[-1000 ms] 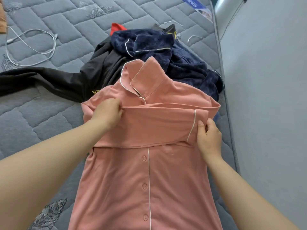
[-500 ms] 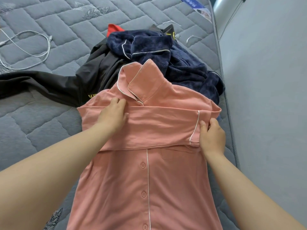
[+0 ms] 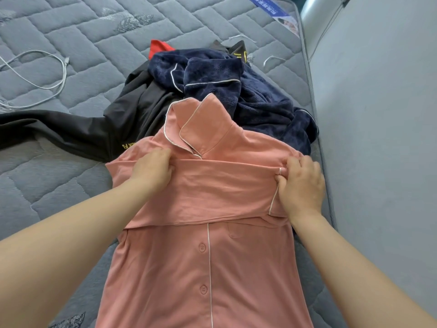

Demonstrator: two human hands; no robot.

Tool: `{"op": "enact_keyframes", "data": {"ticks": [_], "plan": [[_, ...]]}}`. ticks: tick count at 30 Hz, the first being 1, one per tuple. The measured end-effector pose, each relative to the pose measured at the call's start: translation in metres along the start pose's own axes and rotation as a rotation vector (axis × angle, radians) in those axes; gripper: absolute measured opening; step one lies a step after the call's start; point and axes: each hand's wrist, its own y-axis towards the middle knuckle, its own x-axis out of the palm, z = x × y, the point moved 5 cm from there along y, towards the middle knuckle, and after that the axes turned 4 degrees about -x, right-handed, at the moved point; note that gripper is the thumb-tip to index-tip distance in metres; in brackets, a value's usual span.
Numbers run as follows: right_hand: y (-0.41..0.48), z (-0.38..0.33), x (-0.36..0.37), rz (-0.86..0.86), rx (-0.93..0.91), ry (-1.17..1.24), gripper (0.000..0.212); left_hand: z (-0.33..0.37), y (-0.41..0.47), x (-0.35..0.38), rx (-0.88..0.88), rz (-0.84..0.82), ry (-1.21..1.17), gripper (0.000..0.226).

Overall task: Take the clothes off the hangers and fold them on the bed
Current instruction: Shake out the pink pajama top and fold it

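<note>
A pink button-up pyjama shirt point(image 3: 189, 268) with white piping lies face up on the grey quilted bed point(image 3: 59, 190), collar away from me. Both sleeves are folded across its chest as a band. My left hand point(image 3: 152, 170) grips the folded fabric near the left shoulder, fingers curled into the cloth. My right hand point(image 3: 301, 185) pinches the piped cuff at the right shoulder. Beyond the collar lies a heap: a navy fleece garment point(image 3: 248, 98) over a black garment point(image 3: 99, 131), with a red piece point(image 3: 159, 47) showing behind.
A white cable point(image 3: 42, 79) loops on the mattress at far left. A grey wall point(image 3: 383, 162) runs close along the bed's right edge. A printed blue-and-white label point(image 3: 274, 13) sits at the mattress's far corner. No hangers are in view.
Both hands slid the folded sleeve band up toward the collar. My right hand shifted from the cuff's lower edge to its upper corner, and my view moved closer.
</note>
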Motion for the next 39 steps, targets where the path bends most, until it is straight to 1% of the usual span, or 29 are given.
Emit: {"op": "enact_keyframes", "data": {"ticks": [2,4,6,7,8,9,11,12,14,16,18,20,21,22,23,25,26,28,29,30,31,32,33,35,36,37,39], "plan": [[0.003,-0.011,0.0,-0.013,-0.056,-0.039,0.051,-0.003,0.002,-0.005,-0.053,0.037,-0.026,0.037],[0.012,-0.026,0.002,-0.114,-0.189,-0.005,0.073,-0.007,0.005,-0.013,-0.08,0.079,-0.032,0.061],[0.021,-0.042,0.006,-0.234,-0.298,0.027,0.083,-0.014,0.011,-0.019,-0.107,0.039,-0.035,0.082],[0.026,-0.051,0.008,-0.276,-0.332,0.04,0.085,-0.017,0.015,-0.021,-0.124,-0.002,-0.061,0.086],[0.03,-0.059,0.01,-0.299,-0.355,0.057,0.084,-0.018,0.019,-0.023,-0.128,-0.035,-0.119,0.082],[0.035,-0.068,0.012,-0.305,-0.367,0.079,0.082,-0.017,0.023,-0.026,-0.114,-0.038,-0.197,0.069],[0.044,-0.085,0.014,-0.296,-0.349,0.142,0.077,-0.01,0.031,-0.035,-0.089,0.012,-0.349,0.041],[0.05,-0.093,0.015,-0.288,-0.317,0.191,0.074,-0.007,0.035,-0.039,-0.108,0.033,-0.431,0.037],[0.064,-0.106,0.016,-0.266,-0.222,0.299,0.066,-0.001,0.048,-0.045,-0.201,0.023,-0.589,0.042],[0.08,-0.118,0.019,-0.279,-0.144,0.346,0.059,0.004,0.062,-0.047,-0.288,0.002,-0.65,0.047],[0.094,-0.129,0.021,-0.313,-0.105,0.377,0.046,0.006,0.074,-0.048,-0.363,0.028,-0.712,0.044],[0.105,-0.136,0.022,-0.316,-0.056,0.456,0.026,0.01,0.083,-0.045,-0.428,0.018,-0.94,0.033],[0.108,-0.138,0.02,-0.303,-0.038,0.489,0.027,0.012,0.086,-0.043,-0.454,0.001,-1.024,0.03],[0.109,-0.139,0.019,-0.301,-0.034,0.515,0.033,0.014,0.089,-0.043,-0.462,-0.012,-1.041,0.029],[0.11,-0.141,0.019,-0.306,-0.039,0.549,0.033,0.015,0.094,-0.044,-0.458,-0.004,-0.992,0.026],[0.11,-0.144,0.019,-0.327,-0.062,0.656,0.018,0.017,0.102,-0.052,-0.432,0.057,-0.852,0.02],[0.111,-0.145,0.019,-0.343,-0.069,0.726,0.014,0.016,0.104,-0.054,-0.43,0.082,-0.824,0.029],[0.112,-0.145,0.017,-0.366,-0.08,0.846,0.023,0.012,0.107,-0.053,-0.418,0.055,-0.869,0.051],[0.114,-0.144,0.016,-0.36,-0.096,0.87,0.026,0.011,0.108,-0.051,-0.396,0.015,-0.922,0.055],[0.115,-0.143,0.015,-0.347,-0.111,0.883,0.028,0.01,0.109,-0.051,-0.357,-0.038,-0.962,0.052],[0.116,-0.142,0.014,-0.335,-0.12,0.891,0.029,0.01,0.11,-0.049,-0.319,-0.097,-0.961,0.042],[0.116,-0.141,0.014,-0.323,-0.122,0.903,0.029,0.009,0.111,-0.049,-0.291,-0.125,-0.909,0.03],[0.116,-0.14,0.013,-0.321,-0.121,0.92,0.029,0.006,0.111,-0.052,-0.28,-0.112,-0.82,0.023],[0.114,-0.138,0.012,-0.329,-0.127,0.963,0.029,0.003,0.112,-0.053,-0.305,-0.088,-0.702,0.028],[0.113,-0.137,0.011,-0.334,-0.131,0.983,0.03,0.003,0.111,-0.052,-0.335,-0.109,-0.707,0.032],[0.112,-0.136,0.009,-0.337,-0.131,0.996,0.031,0.004,0.112,-0.049,-0.359,-0.143,-0.752,0.034],[0.109,-0.134,0.007,-0.33,-0.115,0.993,0.033,0.007,0.112,-0.044,-0.424,-0.228,-0.896,0.025]]}}
